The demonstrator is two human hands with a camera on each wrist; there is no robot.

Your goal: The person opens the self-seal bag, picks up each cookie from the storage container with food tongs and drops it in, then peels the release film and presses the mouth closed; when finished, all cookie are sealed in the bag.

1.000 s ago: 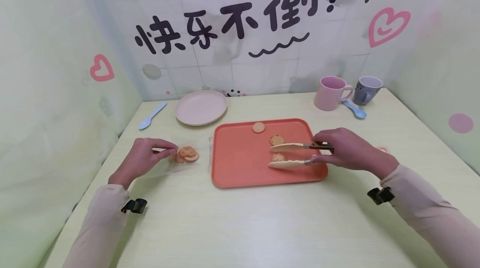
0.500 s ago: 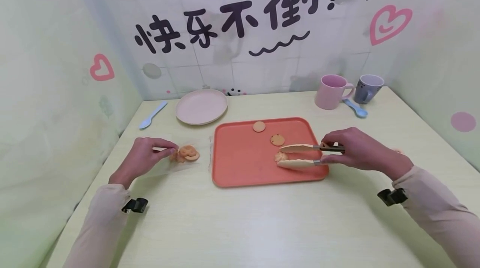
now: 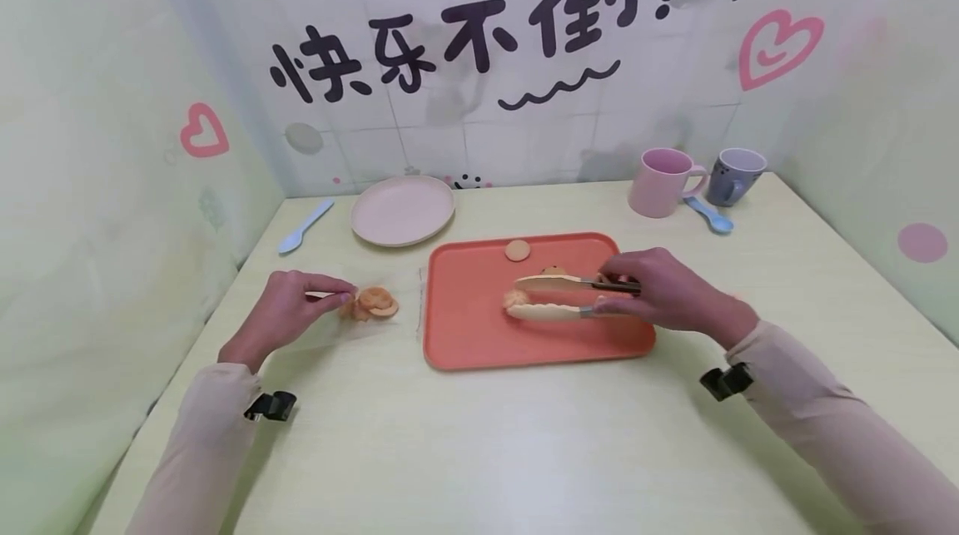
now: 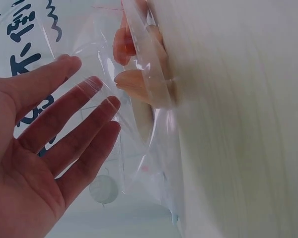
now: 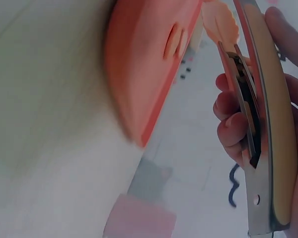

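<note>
At the left, my left hand (image 3: 288, 306) pinches the edge of a clear plastic bag (image 4: 139, 173) between thumb and fingertips. Brown and tan cookies (image 3: 377, 302) lie in the bag. My right hand (image 3: 670, 289) holds tongs (image 3: 550, 312) with cream-coloured tips over the red tray (image 3: 464, 344). A small ruffled cookie (image 3: 515, 299) sits at the ends of the tongs. Whether it is lifted off the tray I cannot tell. A plain round cookie (image 3: 517, 250) lies near the tray's back edge. The tongs partly hide a chocolate-chip cookie (image 3: 553, 270).
A pink plate (image 3: 403, 210) and a blue spoon (image 3: 305, 227) are at the back left. A pink mug (image 3: 658, 185), a purple-grey cup (image 3: 734, 179) and another blue spoon (image 3: 712, 217) stand at the back right. A lettered curtain (image 3: 449, 127) closes off the back.
After a slight shift right, my right hand has moved the tongs and the ruffled cookie left across the tray. My left hand keeps its place at the bag.
</note>
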